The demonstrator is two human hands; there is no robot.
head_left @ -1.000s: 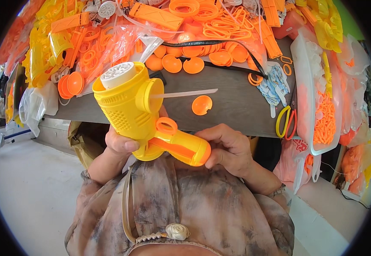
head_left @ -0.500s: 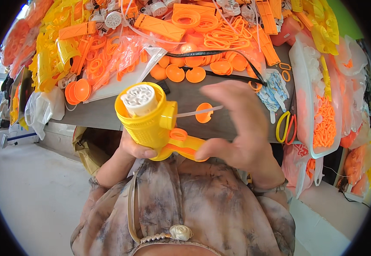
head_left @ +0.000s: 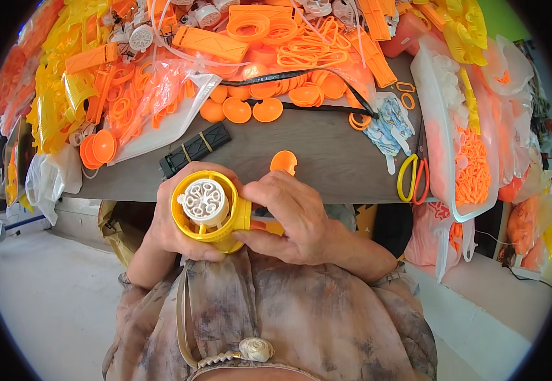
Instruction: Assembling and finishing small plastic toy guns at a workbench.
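Close to my body is a yellow plastic toy bubble gun (head_left: 242, 217), its round open mouth facing up. A white disc-shaped nozzle (head_left: 203, 199) patterned with small loops sits inside the yellow rim. My left hand (head_left: 165, 219) is wrapped round the barrel from the left. At the other side, the thumb and fingers of my right hand (head_left: 295, 219) close on the gun's short side piece. Part of an orange trim shows beneath the right fingers; the handle is mostly hidden. Just beyond, on the table, lies a notched orange cup (head_left: 283, 162).
A black block with bands (head_left: 195, 150) lies on the grey table (head_left: 333, 140). Orange and yellow parts (head_left: 212, 43) are heaped at the back. Rightward are scissors (head_left: 414, 178), patterned stickers (head_left: 391, 127) and a clear bin (head_left: 451, 184) of small orange pieces.
The right hand has come in from an open, raised pose and now grips the gun's side. The gun has turned more upright and lowered; the pale tube is out of sight near it.
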